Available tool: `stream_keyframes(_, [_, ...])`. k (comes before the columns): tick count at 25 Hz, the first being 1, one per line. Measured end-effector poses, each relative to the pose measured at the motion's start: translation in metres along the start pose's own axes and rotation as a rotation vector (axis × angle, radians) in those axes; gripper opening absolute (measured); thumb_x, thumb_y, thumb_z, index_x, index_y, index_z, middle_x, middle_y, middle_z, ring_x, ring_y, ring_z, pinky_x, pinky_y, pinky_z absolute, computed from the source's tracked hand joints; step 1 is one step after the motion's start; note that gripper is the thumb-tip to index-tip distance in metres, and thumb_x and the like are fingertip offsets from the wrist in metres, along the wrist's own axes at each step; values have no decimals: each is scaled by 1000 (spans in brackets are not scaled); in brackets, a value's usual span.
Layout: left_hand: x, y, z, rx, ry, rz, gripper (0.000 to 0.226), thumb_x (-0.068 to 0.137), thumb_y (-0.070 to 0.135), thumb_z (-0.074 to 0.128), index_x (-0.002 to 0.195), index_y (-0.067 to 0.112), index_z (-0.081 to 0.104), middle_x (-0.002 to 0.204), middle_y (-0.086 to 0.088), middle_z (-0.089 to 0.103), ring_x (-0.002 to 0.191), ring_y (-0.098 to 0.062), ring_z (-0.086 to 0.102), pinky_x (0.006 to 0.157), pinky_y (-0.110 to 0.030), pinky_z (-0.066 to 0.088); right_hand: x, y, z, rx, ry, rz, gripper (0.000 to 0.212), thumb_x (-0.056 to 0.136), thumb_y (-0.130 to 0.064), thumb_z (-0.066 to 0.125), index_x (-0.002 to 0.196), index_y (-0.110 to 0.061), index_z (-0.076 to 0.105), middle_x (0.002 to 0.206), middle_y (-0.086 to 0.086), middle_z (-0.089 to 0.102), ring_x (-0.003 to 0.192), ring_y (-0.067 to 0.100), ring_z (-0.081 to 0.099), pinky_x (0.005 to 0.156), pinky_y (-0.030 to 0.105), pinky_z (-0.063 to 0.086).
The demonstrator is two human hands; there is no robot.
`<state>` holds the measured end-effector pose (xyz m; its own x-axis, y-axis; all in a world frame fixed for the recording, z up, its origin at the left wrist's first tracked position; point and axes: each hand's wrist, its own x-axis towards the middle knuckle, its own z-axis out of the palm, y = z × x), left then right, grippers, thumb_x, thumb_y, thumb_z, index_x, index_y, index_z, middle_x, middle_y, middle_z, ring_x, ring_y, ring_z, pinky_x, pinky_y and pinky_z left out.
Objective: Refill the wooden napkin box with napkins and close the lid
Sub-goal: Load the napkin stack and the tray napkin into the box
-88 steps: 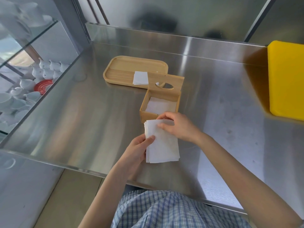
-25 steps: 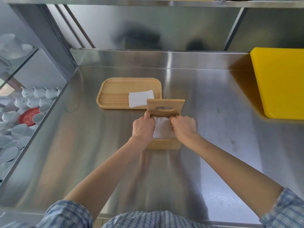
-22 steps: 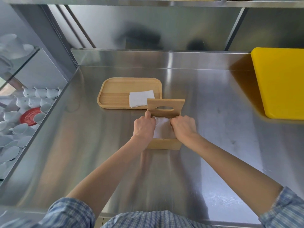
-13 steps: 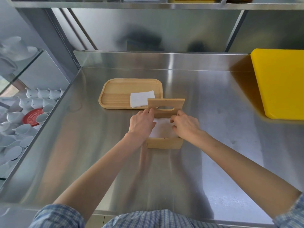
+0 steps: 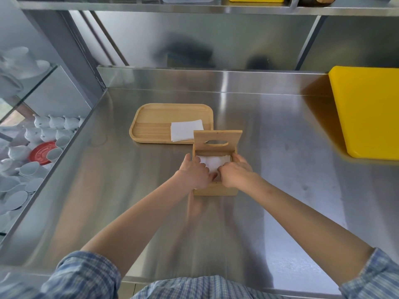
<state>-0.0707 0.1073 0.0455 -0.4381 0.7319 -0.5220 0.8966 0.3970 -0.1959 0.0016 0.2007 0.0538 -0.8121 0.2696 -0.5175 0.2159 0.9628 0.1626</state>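
The wooden napkin box point(image 5: 216, 191) sits mid-counter with its slotted lid point(image 5: 217, 140) standing open at the back. White napkins point(image 5: 212, 161) fill the inside. My left hand point(image 5: 194, 173) and my right hand point(image 5: 234, 172) are both over the box, fingers curled down onto the napkin stack and pressing it in. The near half of the stack is hidden under my fingers. A smaller pile of spare napkins point(image 5: 186, 130) lies on the wooden tray point(image 5: 155, 124) just behind and left of the box.
A big yellow bin point(image 5: 367, 113) stands at the right of the steel counter point(image 5: 280, 169). White cups and a red plate point(image 5: 41, 152) fill a lower shelf past the counter's left edge. A steel shelf point(image 5: 194, 7) runs overhead.
Both hands have moved toward the near side of the box and closer together, pushing the napkins lower. The box and its open lid stay in place.
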Motion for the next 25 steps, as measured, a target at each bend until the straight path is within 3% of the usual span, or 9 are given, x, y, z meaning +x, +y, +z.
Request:
stream_keyframes(5, [2, 3, 3, -77, 41, -25, 58, 97, 39, 9, 127, 10, 48, 139, -5, 47, 135, -22, 27, 109, -48, 17, 0, 7, 1, 20, -26, 3, 41, 90, -11, 32, 122, -22, 55, 131, 0, 56, 131, 10, 40, 118, 35, -6])
stream_keyframes(16, [16, 21, -8, -72, 135, 19, 53, 97, 34, 15, 117, 9, 57, 130, -7, 55, 129, -22, 36, 103, -41, 29, -5, 33, 13, 91, 14, 42, 38, 91, -13, 31, 114, -19, 60, 125, -1, 60, 127, 11, 44, 118, 34, -2])
stream_keyframes(19, [12, 15, -7, -297, 294, 92, 38, 94, 25, 28, 105, 10, 62, 118, -8, 62, 117, -24, 49, 97, -35, 35, -10, 33, 15, 197, 151, 62, 35, 91, -14, 32, 111, -17, 60, 119, 4, 64, 123, 17, 48, 116, 31, 8])
stream_keyframes(22, [-2, -1, 0, -700, 432, 107, 31, 93, 20, 37, 110, 15, 62, 120, -3, 63, 110, -21, 54, 93, -28, 38, -19, 27, 17, 366, 381, 86, 35, 92, -16, 34, 115, -15, 59, 117, 9, 66, 116, 25, 52, 109, 31, 24])
stream_keyframes(25, [-18, -19, 9, -985, 559, 30, 27, 92, 20, 43, 108, 18, 65, 106, 0, 66, 95, -12, 56, 72, -9, 34, -27, 21, 15, 496, 481, 89, 34, 93, -19, 37, 122, -19, 56, 125, 4, 63, 114, 25, 55, 101, 32, 35])
